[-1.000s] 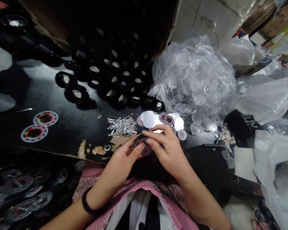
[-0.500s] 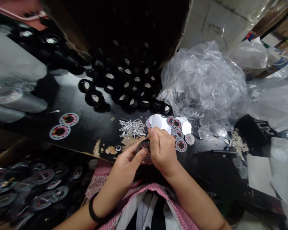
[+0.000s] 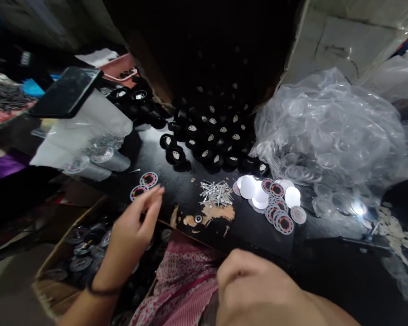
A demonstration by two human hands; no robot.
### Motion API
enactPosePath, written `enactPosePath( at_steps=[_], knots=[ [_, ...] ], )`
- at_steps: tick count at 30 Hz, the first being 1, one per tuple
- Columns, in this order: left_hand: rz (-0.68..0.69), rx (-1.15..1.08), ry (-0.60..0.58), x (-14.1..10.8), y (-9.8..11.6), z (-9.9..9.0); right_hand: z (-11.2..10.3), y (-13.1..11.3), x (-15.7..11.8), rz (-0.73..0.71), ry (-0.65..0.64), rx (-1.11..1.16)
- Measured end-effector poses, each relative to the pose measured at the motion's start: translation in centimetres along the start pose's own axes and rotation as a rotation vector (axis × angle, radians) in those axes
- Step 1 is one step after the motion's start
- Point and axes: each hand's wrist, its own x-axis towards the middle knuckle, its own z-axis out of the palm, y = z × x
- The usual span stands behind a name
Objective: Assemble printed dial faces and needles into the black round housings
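Since half a second ago, the two hands have parted: they were together over a round black-rimmed piece, and now the left hand (image 3: pixel 132 224) is out at left of centre, while the right hand (image 3: pixel 246 280) is at the bottom centre. The view has also swung, shifting the tabletop items rightward in the frame.

The left hand is slightly blurred and partly open, its thumb and fingers stretched forward with a narrow wedge of space between them; nothing shows in its grasp. Its fingertips are just beside two overlapping round dials with grey rims and red and yellow markings (image 3: pixel 148 179), left of centre on a worn black tabletop (image 3: pixel 255 240); whether they touch cannot be told. The right hand is curled into a loose fist, its inside hidden, so it is unclear whether it holds anything.

In the middle lies a loose heap of thin white pins (image 3: pixel 216 194). Right of it are spread white and printed discs (image 3: pixel 284 222). Behind stand many black round cups with small white plates (image 3: pixel 176 155). A clear plastic bag of transparent discs (image 3: pixel 329 117) fills the upper right. At lower left, an open cardboard box (image 3: pixel 46 296) contains gauges.
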Motion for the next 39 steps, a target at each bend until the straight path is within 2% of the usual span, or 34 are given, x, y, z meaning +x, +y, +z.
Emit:
enactPosePath(
  at_steps=[2,4,6,8,11,13,15,18,20,23,26,29,32,35,37,39],
  knots=[
    [0.047,0.06,0.036,4.9,1.8,0.5,0.1,0.6,-0.2,0.03,0.005,0.006],
    [0.098,0.109,0.013,8.9,2.8,1.0,0.0,1.7,-0.6,0.141,0.036,-0.012],
    [0.143,0.134,-0.02,11.1,3.0,1.6,-0.2,3.5,-1.3,0.302,0.066,-0.07],
    [0.153,0.154,-0.032,11.7,2.7,2.1,-0.7,5.7,-1.9,0.462,0.085,-0.173],
    [0.007,0.098,-0.003,10.6,2.2,2.6,-1.6,9.2,-1.9,0.701,0.13,-0.415],
    [-0.152,-0.063,0.049,9.1,2.4,2.8,-2.1,11.0,-1.1,0.792,0.111,-0.596],
    [-0.296,-0.375,0.055,7.1,3.1,3.1,-2.4,12.1,-0.2,0.824,0.044,-0.745],
    [-0.49,-0.926,-0.09,3.6,4.8,3.5,-2.5,12.9,0.3,0.827,0.016,-0.822],
    [-0.647,-1.228,-0.205,1.5,6.3,3.9,-2.6,12.9,-0.1,0.823,0.087,-0.741],
    [-0.815,-1.463,-0.343,-0.4,8.5,4.5,-2.4,12.1,-1.0,0.823,0.223,-0.524],
    [-0.822,-1.554,-0.453,-0.8,10.5,5.5,-1.4,10.3,-1.5,0.74,0.251,-0.363],
    [-0.832,-1.644,-0.45,-0.7,11.9,6.4,-0.4,8.7,-1.8,0.675,0.211,-0.246],
    [-0.879,-1.676,-0.406,-0.7,12.6,6.8,-0.1,8.4,-2.2,0.718,0.234,-0.022],
    [-0.879,-1.687,-0.423,-1.0,12.8,6.8,-0.4,9.0,-2.8,0.781,0.266,0.196],
    [-0.863,-1.697,-0.443,-1.2,12.8,6.8,-0.8,9.3,-3.1,0.811,0.293,0.213],
    [-0.859,-1.689,-0.461,-1.3,12.7,6.8,-1.2,9.3,-3.3,0.805,0.334,0.116]
  ],
)
